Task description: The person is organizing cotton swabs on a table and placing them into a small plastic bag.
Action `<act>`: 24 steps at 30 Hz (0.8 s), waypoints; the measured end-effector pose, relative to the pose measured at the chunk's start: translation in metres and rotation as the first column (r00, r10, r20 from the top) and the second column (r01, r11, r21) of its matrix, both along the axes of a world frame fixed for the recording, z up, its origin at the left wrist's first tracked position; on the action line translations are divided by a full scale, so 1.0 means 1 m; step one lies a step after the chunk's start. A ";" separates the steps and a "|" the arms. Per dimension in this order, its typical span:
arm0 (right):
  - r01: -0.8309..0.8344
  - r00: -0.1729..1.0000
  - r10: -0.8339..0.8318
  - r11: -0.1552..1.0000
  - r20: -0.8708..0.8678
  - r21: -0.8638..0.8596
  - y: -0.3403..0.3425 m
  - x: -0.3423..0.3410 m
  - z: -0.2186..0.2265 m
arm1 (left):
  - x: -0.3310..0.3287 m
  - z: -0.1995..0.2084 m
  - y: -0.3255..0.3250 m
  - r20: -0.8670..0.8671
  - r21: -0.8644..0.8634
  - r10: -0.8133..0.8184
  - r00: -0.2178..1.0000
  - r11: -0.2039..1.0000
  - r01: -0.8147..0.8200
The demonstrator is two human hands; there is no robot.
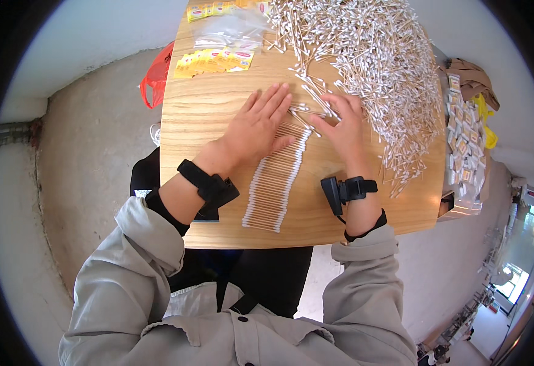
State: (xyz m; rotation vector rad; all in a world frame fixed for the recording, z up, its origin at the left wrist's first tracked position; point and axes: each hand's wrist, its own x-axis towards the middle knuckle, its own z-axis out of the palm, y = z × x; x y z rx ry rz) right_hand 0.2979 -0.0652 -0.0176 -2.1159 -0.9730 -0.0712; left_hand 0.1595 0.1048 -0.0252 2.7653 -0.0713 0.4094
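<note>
A long, neat row of cotton swabs (273,192) lies side by side on the table in front of me, white tips lined up along both edges. My left hand (256,127) rests flat over the row's far left part, fingers stretched out and held close together, hiding some swabs. Just right of the row's far end is my right hand (347,128), its thumb and fingers apart around a few loose cotton swabs (308,111) lying at odd angles. No swab shows clearly gripped in it. Beyond and to the right spreads a large heap of cotton swabs (383,67).
On the far left of the wooden table (203,122) lie yellow printed packets (215,62) and clear plastic bags (227,29). A red plastic bag (157,76) hangs by the left edge. Right of the table, a box holds many small packs (465,137).
</note>
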 end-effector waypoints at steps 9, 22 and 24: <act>0.004 0.996 -0.005 1.000 -0.093 -0.013 -0.002 0.004 -0.007 | 0.006 -0.001 0.003 -0.104 -0.006 0.009 0.995 1.000 -0.010; -0.028 0.999 0.027 0.999 -0.043 -0.034 -0.006 0.005 -0.007 | 0.036 0.014 0.020 0.030 -0.214 0.156 0.987 0.966 -0.146; -0.049 0.997 0.048 0.999 -0.053 -0.019 -0.006 0.004 -0.008 | 0.040 0.011 0.023 0.051 -0.202 0.175 0.983 0.966 -0.162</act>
